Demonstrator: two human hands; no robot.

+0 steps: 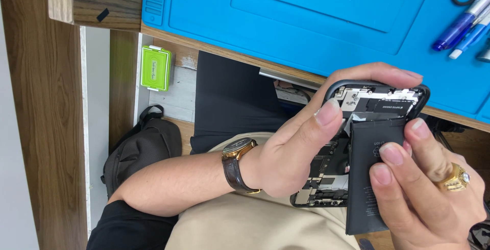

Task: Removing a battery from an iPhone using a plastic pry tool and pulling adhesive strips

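My left hand point(291, 153), with a brown-strapped gold watch point(236, 164) on its wrist, grips an opened black phone point(377, 102). Its thumb lies across the exposed inner parts and its fingers wrap round the phone's far edge. My right hand point(431, 199), wearing a gold ring point(454, 177), holds a flat black battery point(365, 178) by its right edge. The battery lies tilted over the phone's open body. Whether it is still attached to the phone I cannot tell. Both hands are held over my lap, just below the desk's edge.
A blue work mat point(316, 30) covers the wooden desk point(224, 51) above my hands, with blue pens point(464, 23) at its right end. A green plastic box point(155, 68) and a black bag point(143, 148) lie on the floor to the left.
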